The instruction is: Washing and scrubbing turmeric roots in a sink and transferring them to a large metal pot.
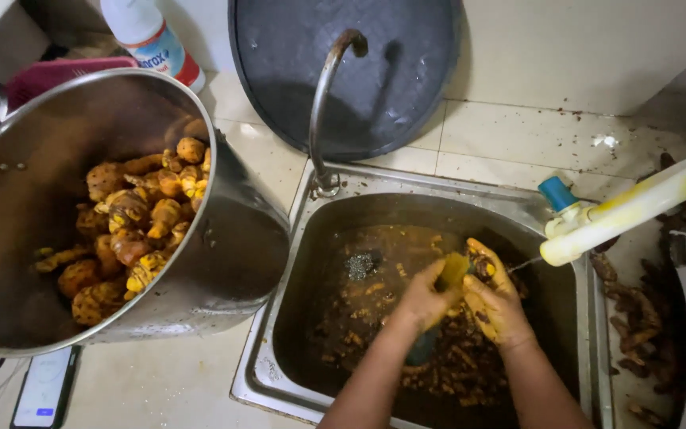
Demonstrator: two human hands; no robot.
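Note:
Both my hands work low inside a steel sink [295, 238] full of brown water and several turmeric roots [438, 373]. My left hand [422, 298] grips a green brush [452, 270] with a dark handle. My right hand [495, 298], stained yellow, holds a muddy turmeric root [482, 262] against the brush. A thin stream of water runs from a white pipe [629, 210] with a blue tap toward my hands.
A large steel pot [232, 238] left of the sink holds several cleaned orange turmeric roots [132, 230]. A curved faucet [323, 103] rises behind the sink before a dark round lid [406, 71]. Unwashed roots [637, 318] lie at right. A phone [45, 388] lies at bottom left.

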